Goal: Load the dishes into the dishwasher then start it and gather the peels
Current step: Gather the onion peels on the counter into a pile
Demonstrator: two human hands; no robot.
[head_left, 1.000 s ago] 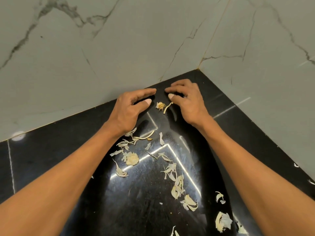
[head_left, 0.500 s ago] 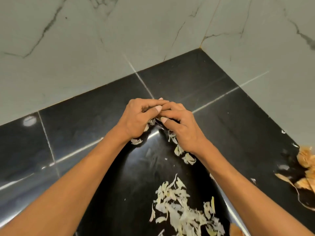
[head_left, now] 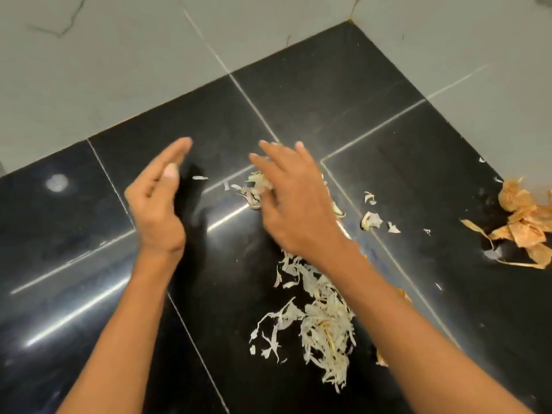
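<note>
Peels (head_left: 324,321) lie scattered on the black bench (head_left: 373,121): main pale pile under the right forearm, a small clump (head_left: 254,186) just left of the right hand (head_left: 294,201), stray bits to its right. Left hand (head_left: 156,201) is edge-on, fingers straight, holding nothing. Right hand hovers flat, fingers spread; whether a scrap is pinched underneath, cannot tell. Orange skins (head_left: 522,216) sit well apart at the right edge. Risk, as a judgement: light, dry flakes could scatter or cling to the hands if swept fast, and the orange heap could get missed. No container in view.
</note>
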